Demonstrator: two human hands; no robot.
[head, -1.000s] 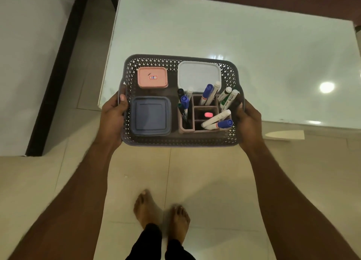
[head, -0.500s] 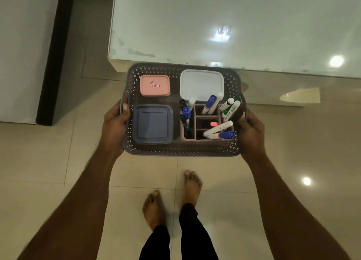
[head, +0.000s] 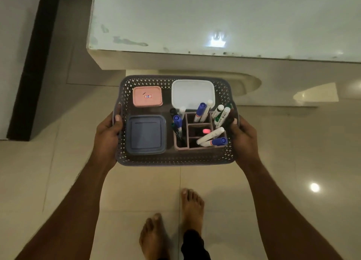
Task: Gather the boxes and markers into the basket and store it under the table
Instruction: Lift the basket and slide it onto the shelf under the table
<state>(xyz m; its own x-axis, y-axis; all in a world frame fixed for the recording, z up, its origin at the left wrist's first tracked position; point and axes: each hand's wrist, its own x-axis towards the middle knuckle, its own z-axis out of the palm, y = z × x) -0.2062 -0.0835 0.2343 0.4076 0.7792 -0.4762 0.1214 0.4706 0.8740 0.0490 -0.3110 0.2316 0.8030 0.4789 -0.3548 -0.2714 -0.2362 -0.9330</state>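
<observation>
Head view: a perforated grey basket [head: 175, 159] is carried above the tiled floor [head: 58, 181], just in front of the white table [head: 195, 15] edge. The left hand [head: 106, 138] and right hand [head: 244, 138] each grasp a side handle. Inside lie a pink box [head: 147, 96], a white box [head: 192, 93], a blue box [head: 145, 134] and a divided holder [head: 180, 147] of markers [head: 210, 135].

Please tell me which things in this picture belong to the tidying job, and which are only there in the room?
Part of the job:
basket, held by left hand and right hand
pink box, white box, blue box
markers in the organiser
table

Only there:
tiled floor
dark strip by the wall
</observation>
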